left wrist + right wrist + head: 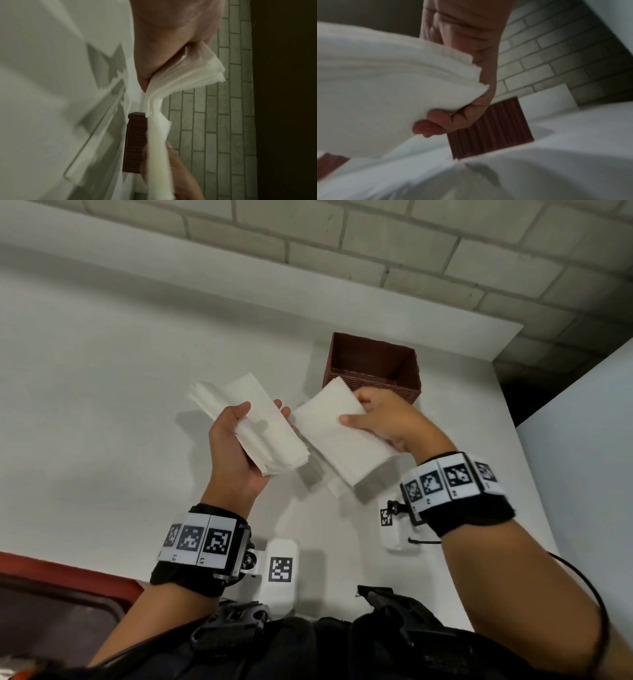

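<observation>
White tabletop (102, 371) below: left hand (236, 453) clasps one limp white paper napkin stack (267, 433), right hand (387, 419) pinches a second napkin stack (335, 433); hold mid-stack, as edges likely fan.

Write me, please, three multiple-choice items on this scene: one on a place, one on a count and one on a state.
1. Where does the brown box stand?
A. On the white table, just beyond the right hand
B. On the floor
C. On a shelf

2. How many stacks of white napkins are held up?
A. One
B. Two
C. Four

3. What is the left hand doing?
A. Lying flat on the table
B. Hanging curled with nothing in it
C. Gripping the left stack

Answers:
1 A: the head view shows the box on the table, past the right hand.
2 B: there is the left stack and the right stack, one in each hand.
3 C: the thumb and fingers are curled round the stack's sides.
</observation>
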`<state>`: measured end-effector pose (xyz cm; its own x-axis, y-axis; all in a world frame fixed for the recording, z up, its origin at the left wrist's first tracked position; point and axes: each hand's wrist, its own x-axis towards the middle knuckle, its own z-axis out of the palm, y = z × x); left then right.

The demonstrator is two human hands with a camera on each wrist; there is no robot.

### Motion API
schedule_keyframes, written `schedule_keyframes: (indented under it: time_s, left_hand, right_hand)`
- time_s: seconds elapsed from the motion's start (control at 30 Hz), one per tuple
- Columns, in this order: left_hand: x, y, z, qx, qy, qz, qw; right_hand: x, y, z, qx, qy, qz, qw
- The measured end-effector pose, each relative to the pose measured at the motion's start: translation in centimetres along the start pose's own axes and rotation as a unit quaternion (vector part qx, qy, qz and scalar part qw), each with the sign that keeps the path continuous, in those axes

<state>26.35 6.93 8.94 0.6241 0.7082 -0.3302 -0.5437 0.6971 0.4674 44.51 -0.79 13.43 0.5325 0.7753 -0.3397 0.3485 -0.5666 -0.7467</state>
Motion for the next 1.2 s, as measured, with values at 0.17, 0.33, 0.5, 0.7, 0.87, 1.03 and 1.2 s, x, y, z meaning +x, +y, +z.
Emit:
schedule_keyframes:
  time_s: [0.17,0.33,0.5,0.7,0.87,1.03,1.2]
  left_hand:
    - [0.0,0.0,-0.6,-0.006,-0.017,-0.005,1.000]
    - [-0.1,0.2,-0.9,0.015,-0.011,0.000,1.000]
    - [-0.2,0.2,-1.0,0.049,-0.017,-0.006,0.999]
    - [0.3,0.2,-1.3,0.155,0.048,-0.072,0.984]
    - [0.7,0.3,-1.5,0.177,0.114,-0.050,0.976]
    - [0.7,0.5,-1.4,0.212,0.143,0.012,0.967]
    - [0.6,-0.8,-0.5,0.265,0.074,0.014,0.961]
  right_hand:
    - [2.4,2.1,3.0,0.053,-0.004,0.061,0.997]
    - [3.0,2.8,3.5,-0.077,0.047,-0.012,0.996]
    - [3.0,2.2,4.1,-0.259,0.044,0.014,0.965]
    - [2.4,2.5,4.9,-0.199,0.032,0.062,0.978]
    - [1.2,2.5,4.3,-0.087,0.005,0.085,0.992]
    - [0.1,0.8,1.3,-0.078,0.049,0.057,0.994]
    - [-1.7,-1.7,-0.8,0.224,-0.036,-0.016,0.974]
